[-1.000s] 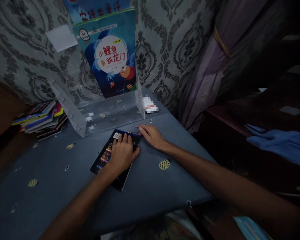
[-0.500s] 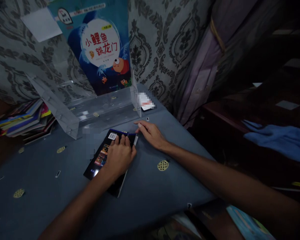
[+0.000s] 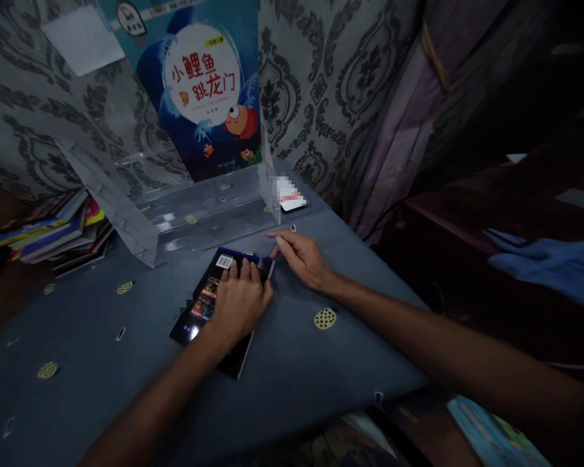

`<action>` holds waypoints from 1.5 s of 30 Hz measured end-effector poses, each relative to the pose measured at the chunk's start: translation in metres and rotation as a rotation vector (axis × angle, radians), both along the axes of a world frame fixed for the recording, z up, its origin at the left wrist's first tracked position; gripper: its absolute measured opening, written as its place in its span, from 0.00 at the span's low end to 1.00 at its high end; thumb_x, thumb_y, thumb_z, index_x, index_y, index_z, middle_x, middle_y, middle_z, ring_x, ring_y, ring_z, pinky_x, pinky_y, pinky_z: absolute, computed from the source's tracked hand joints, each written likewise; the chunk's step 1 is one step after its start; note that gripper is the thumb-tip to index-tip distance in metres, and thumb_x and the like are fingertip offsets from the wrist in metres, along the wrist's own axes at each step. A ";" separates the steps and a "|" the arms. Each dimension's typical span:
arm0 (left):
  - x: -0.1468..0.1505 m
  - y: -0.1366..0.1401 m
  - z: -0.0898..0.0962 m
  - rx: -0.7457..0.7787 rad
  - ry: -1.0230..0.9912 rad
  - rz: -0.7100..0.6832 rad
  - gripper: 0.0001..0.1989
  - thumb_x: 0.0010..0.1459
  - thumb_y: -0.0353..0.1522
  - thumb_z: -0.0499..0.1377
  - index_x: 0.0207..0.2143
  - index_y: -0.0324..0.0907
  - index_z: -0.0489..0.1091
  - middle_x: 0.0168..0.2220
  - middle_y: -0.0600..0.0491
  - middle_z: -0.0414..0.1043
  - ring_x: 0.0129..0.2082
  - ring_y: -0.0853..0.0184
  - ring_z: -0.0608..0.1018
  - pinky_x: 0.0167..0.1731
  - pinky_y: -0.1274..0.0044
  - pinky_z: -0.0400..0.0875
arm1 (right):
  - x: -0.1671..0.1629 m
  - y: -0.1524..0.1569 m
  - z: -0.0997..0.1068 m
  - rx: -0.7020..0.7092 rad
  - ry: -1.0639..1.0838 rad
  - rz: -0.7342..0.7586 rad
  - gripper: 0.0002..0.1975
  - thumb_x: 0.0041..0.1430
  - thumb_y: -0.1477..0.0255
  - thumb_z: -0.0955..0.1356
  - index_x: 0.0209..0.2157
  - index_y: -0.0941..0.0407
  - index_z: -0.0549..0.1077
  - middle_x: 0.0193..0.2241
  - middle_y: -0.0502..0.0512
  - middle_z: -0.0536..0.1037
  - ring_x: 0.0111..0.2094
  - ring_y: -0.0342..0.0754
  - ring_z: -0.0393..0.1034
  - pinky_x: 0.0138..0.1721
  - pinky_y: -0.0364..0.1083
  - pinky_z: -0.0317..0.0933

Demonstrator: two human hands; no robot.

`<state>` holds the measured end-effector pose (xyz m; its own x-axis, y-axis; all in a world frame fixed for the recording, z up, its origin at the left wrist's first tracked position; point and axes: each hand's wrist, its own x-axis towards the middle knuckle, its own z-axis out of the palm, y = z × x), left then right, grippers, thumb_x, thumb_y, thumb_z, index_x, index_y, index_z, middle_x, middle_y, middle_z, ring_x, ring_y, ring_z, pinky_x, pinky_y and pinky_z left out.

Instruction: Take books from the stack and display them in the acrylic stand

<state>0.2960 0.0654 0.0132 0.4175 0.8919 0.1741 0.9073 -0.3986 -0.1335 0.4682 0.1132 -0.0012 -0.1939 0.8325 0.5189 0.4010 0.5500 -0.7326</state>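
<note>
A black book point(image 3: 204, 303) lies back cover up on the cloth-covered table, slightly turned, with a barcode near its top edge and small coloured pictures below. My left hand point(image 3: 241, 299) rests flat on that cover, fingers stretched toward the top edge and hiding part of it. Just off the book's top right corner is my right hand point(image 3: 302, 259), low over the cloth. Its index finger points left and the thumb lies beside it, with nothing visible held; the other fingers are partly hidden. Whether a fingertip touches the corner I cannot tell.
Behind the book stands a clear plastic stand point(image 3: 148, 243) with a blue picture book point(image 3: 202, 84) upright at it. Several books are piled at the left point(image 3: 61, 230). A blurred white card point(image 3: 291, 194) lies near the table's right edge; a blue cloth point(image 3: 545, 266) is farther right.
The whole view has shifted slightly, so everything appears a little farther right. The pale strip of pages by the book's top right edge shows less. Both hands keep nearly the same places.
</note>
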 end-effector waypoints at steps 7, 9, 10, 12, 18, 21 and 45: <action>-0.001 -0.001 -0.003 0.023 -0.018 -0.006 0.22 0.66 0.38 0.53 0.55 0.31 0.72 0.58 0.34 0.72 0.56 0.46 0.75 0.51 0.59 0.72 | -0.003 0.004 -0.007 0.057 -0.343 0.035 0.17 0.71 0.69 0.58 0.38 0.55 0.77 0.27 0.54 0.78 0.32 0.50 0.73 0.41 0.49 0.63; -0.001 -0.001 -0.002 0.015 -0.030 -0.004 0.22 0.66 0.38 0.54 0.55 0.31 0.71 0.58 0.33 0.71 0.56 0.46 0.75 0.52 0.58 0.72 | -0.004 0.003 -0.008 0.084 -0.402 0.018 0.17 0.71 0.69 0.58 0.37 0.56 0.76 0.28 0.55 0.79 0.31 0.50 0.73 0.39 0.48 0.62; 0.000 -0.001 -0.002 0.005 -0.031 0.001 0.22 0.66 0.38 0.54 0.55 0.31 0.71 0.58 0.33 0.71 0.56 0.45 0.75 0.52 0.58 0.72 | -0.004 0.002 -0.008 0.098 -0.423 0.010 0.17 0.71 0.69 0.58 0.36 0.56 0.76 0.27 0.55 0.79 0.30 0.50 0.72 0.38 0.48 0.62; 0.001 -0.002 0.001 -0.026 -0.030 0.013 0.23 0.66 0.38 0.54 0.55 0.29 0.71 0.59 0.32 0.70 0.56 0.44 0.75 0.52 0.57 0.72 | -0.004 0.000 -0.008 0.129 -0.453 -0.001 0.17 0.71 0.69 0.58 0.35 0.55 0.76 0.27 0.55 0.79 0.29 0.49 0.71 0.37 0.47 0.61; -0.001 -0.001 -0.001 -0.033 -0.098 0.028 0.23 0.66 0.38 0.55 0.56 0.31 0.70 0.58 0.31 0.70 0.58 0.45 0.74 0.54 0.56 0.70 | -0.004 -0.003 -0.006 0.158 -0.487 0.006 0.18 0.72 0.68 0.57 0.35 0.55 0.76 0.26 0.55 0.78 0.29 0.50 0.70 0.39 0.48 0.61; -0.005 0.004 -0.003 -0.012 -0.105 0.031 0.23 0.67 0.40 0.55 0.56 0.32 0.70 0.58 0.31 0.70 0.58 0.46 0.74 0.54 0.58 0.70 | -0.005 -0.003 -0.006 0.135 -0.455 0.044 0.17 0.72 0.69 0.57 0.38 0.55 0.76 0.30 0.58 0.80 0.33 0.52 0.73 0.42 0.51 0.63; -0.048 0.026 -0.005 -0.001 -0.092 -0.135 0.21 0.71 0.33 0.47 0.62 0.40 0.65 0.61 0.42 0.68 0.61 0.54 0.68 0.59 0.61 0.62 | -0.002 0.009 -0.015 0.015 -0.359 0.210 0.19 0.70 0.71 0.58 0.56 0.55 0.72 0.51 0.60 0.79 0.54 0.55 0.72 0.57 0.59 0.65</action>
<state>0.2478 0.0919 0.0079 0.5157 0.8291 0.2160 0.8540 -0.5177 -0.0520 0.4663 0.1219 -0.0159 -0.5297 0.7485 0.3989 0.5073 0.6565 -0.5582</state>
